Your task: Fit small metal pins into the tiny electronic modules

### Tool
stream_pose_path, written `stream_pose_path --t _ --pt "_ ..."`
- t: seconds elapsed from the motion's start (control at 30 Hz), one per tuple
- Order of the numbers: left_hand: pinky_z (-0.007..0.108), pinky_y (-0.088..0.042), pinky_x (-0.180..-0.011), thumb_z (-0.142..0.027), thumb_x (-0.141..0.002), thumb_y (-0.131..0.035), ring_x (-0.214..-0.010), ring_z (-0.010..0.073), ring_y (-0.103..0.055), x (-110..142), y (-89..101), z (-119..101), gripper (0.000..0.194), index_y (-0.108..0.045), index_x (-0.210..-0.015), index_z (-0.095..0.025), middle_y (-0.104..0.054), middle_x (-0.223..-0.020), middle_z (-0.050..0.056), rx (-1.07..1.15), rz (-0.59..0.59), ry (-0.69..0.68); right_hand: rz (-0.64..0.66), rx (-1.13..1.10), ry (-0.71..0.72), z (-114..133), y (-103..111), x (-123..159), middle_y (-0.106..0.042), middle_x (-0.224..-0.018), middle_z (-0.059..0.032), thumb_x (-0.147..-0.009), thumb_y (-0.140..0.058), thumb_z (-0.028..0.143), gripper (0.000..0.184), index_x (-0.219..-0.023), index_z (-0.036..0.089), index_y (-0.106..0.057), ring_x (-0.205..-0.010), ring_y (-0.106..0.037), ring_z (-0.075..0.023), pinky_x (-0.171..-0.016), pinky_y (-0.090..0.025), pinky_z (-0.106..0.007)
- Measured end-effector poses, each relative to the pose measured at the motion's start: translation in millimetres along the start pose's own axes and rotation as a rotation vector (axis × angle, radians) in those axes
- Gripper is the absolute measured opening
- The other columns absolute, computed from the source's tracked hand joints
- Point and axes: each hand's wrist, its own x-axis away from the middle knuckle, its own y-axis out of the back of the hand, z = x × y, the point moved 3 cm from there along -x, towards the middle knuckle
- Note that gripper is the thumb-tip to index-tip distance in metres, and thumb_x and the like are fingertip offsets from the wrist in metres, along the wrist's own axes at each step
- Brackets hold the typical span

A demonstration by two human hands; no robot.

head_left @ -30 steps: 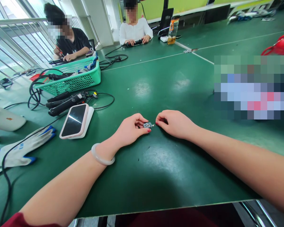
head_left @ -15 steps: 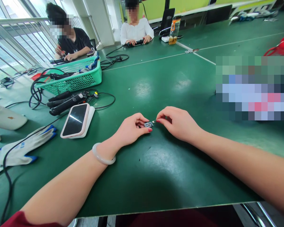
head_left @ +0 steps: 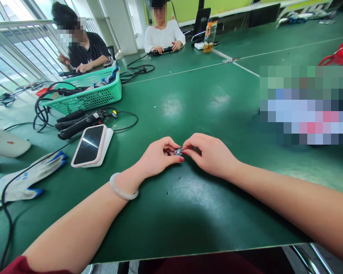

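Observation:
A small dark circuit board (head_left: 178,152) with pale markings sits between the thumb and fingers of my left hand (head_left: 159,155), just above the green table. My right hand (head_left: 208,153) meets it from the right, its thumb and forefinger pinched together at the board's right edge. Whatever the right fingertips grip is too small and covered to make out. A pale bangle (head_left: 123,187) circles my left wrist.
To the left lie a phone (head_left: 90,145) on a white slab, black corded tools (head_left: 80,123), a glove (head_left: 31,175) and a cable. Behind them stands a green basket (head_left: 97,95). Two people sit across the table (head_left: 171,213); a bottle (head_left: 210,36) stands near one.
My right hand has moved left, closing the gap to the board. The small pale piece that showed between its fingertips and the board is now covered. My left hand keeps its hold.

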Motion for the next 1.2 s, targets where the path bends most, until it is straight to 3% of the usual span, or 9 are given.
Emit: stream_pose_path --t 0.37,0.7,0.93,1.03,1.13,1.2 --pt "0.026 -0.047 -0.066 -0.021 -0.064 -0.075 -0.068 0.0106 -0.059 -0.6 1.4 -1.8 0.028 -0.057 -0.085 -0.014 -0.065 -0.075 0.001 0.070 -0.021 0.014 0.026 -0.003 -0.003 -7.7 5.2 0.3 -0.062 -0.084 -0.0012 -0.083 -0.059 0.034 0.017 -0.095 0.022 -0.064 -0.067 -0.054 -0.0128 -0.062 -0.040 -0.026" --pt "0.032 -0.049 -0.087 -0.024 -0.074 -0.068 -0.090 0.0170 -0.065 1.4 -0.1 -5.9 0.034 -0.066 -0.106 -0.014 -0.071 -0.097 0.008 0.217 0.086 0.077 0.022 0.145 0.034 0.8 -3.5 0.4 -0.061 -0.081 -0.0007 -0.084 -0.057 0.043 0.025 -0.077 0.020 -0.058 -0.068 -0.055 -0.0130 -0.062 -0.039 -0.026" --pt "0.029 -0.051 -0.080 -0.024 -0.079 -0.060 -0.080 0.0143 -0.065 3.5 -0.9 -7.7 0.028 -0.067 -0.105 -0.014 -0.072 -0.095 0.008 0.156 0.156 0.082 0.058 0.234 0.145 3.5 -7.7 -0.2 -0.058 -0.074 -0.0006 -0.084 -0.056 0.051 0.033 -0.074 0.020 -0.056 -0.063 -0.052 -0.0126 -0.058 -0.035 -0.026" --pt "0.033 -0.051 -0.084 -0.026 -0.081 -0.057 -0.086 0.0172 -0.066 2.6 12.7 -4.0 0.031 -0.065 -0.109 -0.016 -0.071 -0.102 0.009 0.001 0.020 0.002 0.148 0.209 0.211 0.3 -7.0 -1.0 -0.060 -0.078 -0.0009 -0.084 -0.059 0.047 0.028 -0.078 0.020 -0.056 -0.068 -0.054 -0.0138 -0.060 -0.037 -0.026" --pt "0.039 -0.045 -0.095 -0.024 -0.084 -0.049 -0.098 0.0223 -0.063 3.6 39.4 -1.0 0.030 -0.067 -0.108 -0.020 -0.069 -0.107 0.008 -0.500 -0.255 -0.107 0.169 0.176 0.181 -7.1 -2.8 -2.7 -0.060 -0.081 -0.0013 -0.086 -0.056 0.044 0.024 -0.081 0.020 -0.057 -0.069 -0.055 -0.0145 -0.062 -0.038 -0.026" --pt "0.041 -0.041 -0.098 -0.018 -0.084 -0.043 -0.105 0.0263 -0.060 5.4 59.7 2.2 0.033 -0.068 -0.107 -0.018 -0.067 -0.112 0.011 -0.792 -0.394 -0.106 0.159 0.123 0.136 -14.7 1.9 -4.1 -0.061 -0.084 -0.0017 -0.088 -0.053 0.041 0.022 -0.083 0.020 -0.058 -0.071 -0.055 -0.0141 -0.064 -0.040 -0.027"
